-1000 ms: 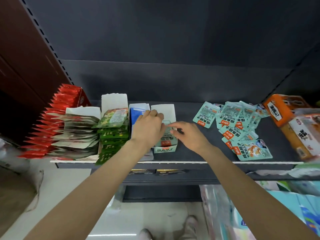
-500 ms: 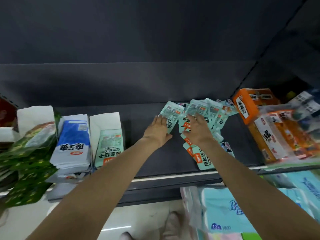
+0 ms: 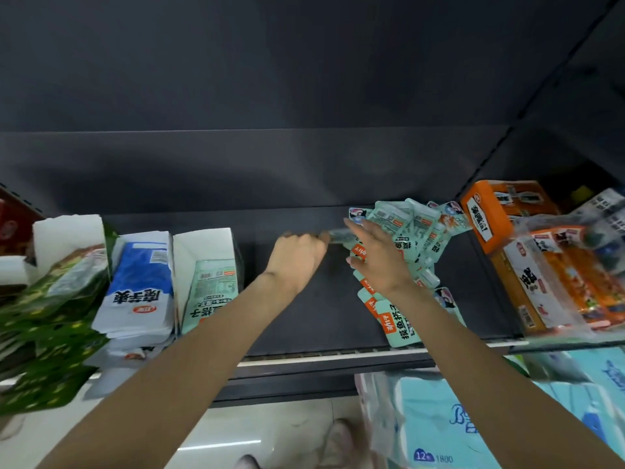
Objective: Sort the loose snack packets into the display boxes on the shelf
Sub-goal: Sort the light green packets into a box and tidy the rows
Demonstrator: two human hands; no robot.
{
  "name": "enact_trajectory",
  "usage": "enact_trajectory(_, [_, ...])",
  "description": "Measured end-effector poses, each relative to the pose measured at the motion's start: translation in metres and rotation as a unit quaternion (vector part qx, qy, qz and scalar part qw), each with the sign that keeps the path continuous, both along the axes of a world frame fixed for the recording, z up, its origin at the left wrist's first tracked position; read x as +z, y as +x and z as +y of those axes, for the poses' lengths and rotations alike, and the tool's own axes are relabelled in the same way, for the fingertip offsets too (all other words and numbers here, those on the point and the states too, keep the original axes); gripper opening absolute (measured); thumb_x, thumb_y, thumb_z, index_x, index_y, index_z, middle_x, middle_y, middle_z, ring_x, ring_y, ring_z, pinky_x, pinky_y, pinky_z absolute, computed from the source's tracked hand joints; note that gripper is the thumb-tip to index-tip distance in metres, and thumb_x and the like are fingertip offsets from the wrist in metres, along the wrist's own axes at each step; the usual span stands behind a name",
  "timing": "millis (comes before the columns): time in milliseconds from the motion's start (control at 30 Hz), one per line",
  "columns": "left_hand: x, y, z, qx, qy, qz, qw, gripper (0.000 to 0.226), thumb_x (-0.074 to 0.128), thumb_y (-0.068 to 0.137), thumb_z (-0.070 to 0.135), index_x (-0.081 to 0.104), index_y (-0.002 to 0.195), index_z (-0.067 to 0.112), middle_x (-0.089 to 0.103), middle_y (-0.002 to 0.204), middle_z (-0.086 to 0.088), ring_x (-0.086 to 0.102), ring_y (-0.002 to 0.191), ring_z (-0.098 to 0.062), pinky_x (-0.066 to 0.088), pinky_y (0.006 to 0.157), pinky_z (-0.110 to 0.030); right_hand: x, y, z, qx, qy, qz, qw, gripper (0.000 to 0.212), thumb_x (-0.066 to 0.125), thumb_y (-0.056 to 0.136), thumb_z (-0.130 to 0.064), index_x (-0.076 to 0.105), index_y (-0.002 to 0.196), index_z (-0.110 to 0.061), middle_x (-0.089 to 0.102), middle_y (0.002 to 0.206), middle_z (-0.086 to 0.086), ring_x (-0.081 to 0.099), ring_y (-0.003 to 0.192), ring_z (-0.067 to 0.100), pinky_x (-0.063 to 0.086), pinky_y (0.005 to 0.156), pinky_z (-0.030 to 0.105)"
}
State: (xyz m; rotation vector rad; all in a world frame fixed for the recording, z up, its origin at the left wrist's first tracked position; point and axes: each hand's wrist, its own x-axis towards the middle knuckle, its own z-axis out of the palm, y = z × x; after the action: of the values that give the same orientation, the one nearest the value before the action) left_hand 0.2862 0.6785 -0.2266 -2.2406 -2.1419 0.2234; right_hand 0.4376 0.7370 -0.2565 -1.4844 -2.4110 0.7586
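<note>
Left hand (image 3: 297,262) is closed on one teal packet (image 3: 338,237), pinched at its end and blurred by motion; it is held just clear of the loose pile (image 3: 411,231) at the back right of the shelf (image 3: 321,319). Right hand (image 3: 382,258) lies open and flat over the pile, fingers spread, nothing gripped.

Target judged to be the white display box (image 3: 189,245) left of the bare shelf patch, already holding a matching teal packet (image 3: 209,292) face up. Blue-white packets (image 3: 138,289) and green ones (image 3: 50,319) sit in boxes further left, so those are to be skipped.

Step in hand: picking up a batch. To be done well:
- several packets should be gathered and squared before the carry, print one way
- the pile is best pinned by the right hand so neighbours aren't dragged off
- front-edge packets (image 3: 395,326) overhang the shelf lip; these should be cleared early, a nudge could drop them
- the batch should be slid in flat on top of the packet already there
</note>
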Motion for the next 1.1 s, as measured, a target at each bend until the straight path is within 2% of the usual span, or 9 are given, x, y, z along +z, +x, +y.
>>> enact_trajectory(67, [0.019, -0.014, -0.016, -0.007, 0.139, -0.124, 0.983, 0.025, 0.057, 0.084, -0.001, 0.057, 0.106, 0.011, 0.065, 0.092, -0.005, 0.064, 0.083, -0.029, 0.043, 0.069, -0.034, 0.013, -0.015, -0.017, -0.002, 0.076, 0.086, 0.993, 0.027, 0.061, 0.090, -0.013, 0.061, 0.116, -0.007, 0.061, 0.113, 0.010, 0.057, 0.105, 0.027, 0.044, 0.086, 0.032])
enact_trajectory(133, [0.037, -0.036, -0.034, -0.010, 0.224, -0.288, 0.931, 0.009, 0.059, 0.088, 0.007, 0.062, 0.097, 0.009, 0.065, 0.087, -0.005, 0.061, 0.080, -0.026, 0.046, 0.070, -0.035, 0.029, -0.034, -0.037, -0.036, 0.110, 0.163, 0.980, 0.012, 0.061, 0.089, -0.013, 0.064, 0.086, -0.001, 0.061, 0.077, 0.003, 0.057, 0.068, 0.019, 0.040, 0.061, 0.031])
enact_trajectory(267, [0.075, -0.087, -0.072, 0.030, 0.221, -0.420, 0.880, 0.009, 0.063, 0.089, 0.017, 0.061, 0.097, 0.013, 0.067, 0.089, 0.001, 0.064, 0.079, -0.015, 0.053, 0.075, -0.035, 0.054, -0.079, -0.076, -0.065, 0.006, 0.320, 0.945, 0.015, 0.062, 0.089, -0.014, 0.070, 0.098, -0.006, 0.072, 0.089, 0.002, 0.068, 0.079, 0.013, 0.055, 0.071, 0.033])
enact_trajectory(433, [0.097, -0.141, -0.117, 0.023, 0.233, -0.373, 0.898, 0.012, 0.066, 0.088, 0.020, 0.064, 0.096, 0.012, 0.070, 0.086, -0.002, 0.067, 0.078, -0.017, 0.056, 0.073, -0.038, 0.073, -0.129, -0.115, -0.034, -0.092, 0.423, 0.901, 0.016, 0.067, 0.085, -0.010, 0.072, 0.100, -0.011, 0.074, 0.093, 0.004, 0.070, 0.085, 0.017, 0.056, 0.080, 0.040])
enact_trajectory(600, [0.085, -0.168, -0.145, 0.055, 0.195, -0.340, 0.919, 0.005, 0.064, 0.088, 0.020, 0.065, 0.092, 0.016, 0.070, 0.081, -0.002, 0.066, 0.075, -0.019, 0.055, 0.073, -0.039, 0.059, -0.159, -0.140, -0.058, -0.081, 0.336, 0.937, 0.014, 0.069, 0.084, -0.014, 0.073, 0.096, -0.007, 0.073, 0.089, 0.002, 0.069, 0.078, 0.013, 0.058, 0.076, 0.042])
enact_trajectory(733, [0.074, -0.161, -0.146, 0.061, 0.081, -0.252, 0.962, 0.015, 0.052, 0.093, 0.016, 0.067, 0.096, 0.014, 0.068, 0.091, -0.008, 0.063, 0.081, -0.026, 0.051, 0.070, -0.035, 0.051, -0.157, -0.144, -0.041, -0.003, 0.196, 0.980, 0.017, 0.067, 0.083, -0.007, 0.072, 0.100, -0.008, 0.072, 0.098, 0.000, 0.062, 0.082, 0.004, 0.048, 0.073, 0.006])
enact_trajectory(800, [0.067, -0.156, -0.142, 0.070, 0.004, -0.208, 0.976, 0.021, 0.049, 0.096, 0.023, 0.066, 0.104, 0.012, 0.065, 0.102, -0.012, 0.060, 0.093, -0.030, 0.046, 0.070, -0.033, 0.051, -0.153, -0.142, -0.025, 0.000, 0.156, 0.987, 0.023, 0.065, 0.083, 0.000, 0.071, 0.102, -0.010, 0.071, 0.099, 0.001, 0.061, 0.082, 0.005, 0.042, 0.069, -0.002])
enact_trajectory(933, [0.056, -0.146, -0.131, 0.066, -0.082, -0.129, 0.986, 0.038, 0.049, 0.094, 0.041, 0.059, 0.117, 0.013, 0.060, 0.117, -0.011, 0.050, 0.113, -0.030, 0.040, 0.085, -0.037, 0.050, -0.139, -0.140, 0.039, -0.090, 0.097, 0.990, 0.036, 0.068, 0.081, -0.001, 0.065, 0.114, -0.015, 0.069, 0.106, 0.000, 0.062, 0.096, 0.007, 0.048, 0.089, 0.016])
enact_trajectory(1100, [0.054, -0.114, -0.115, 0.038, 0.028, -0.198, 0.979, 0.029, 0.048, 0.094, 0.031, 0.060, 0.114, 0.015, 0.061, 0.115, -0.010, 0.051, 0.111, -0.028, 0.041, 0.091, -0.037, 0.045, -0.093, -0.122, -0.060, -0.061, 0.165, 0.983, 0.029, 0.065, 0.084, -0.004, 0.066, 0.112, -0.013, 0.068, 0.103, 0.002, 0.063, 0.099, 0.011, 0.047, 0.093, 0.023])
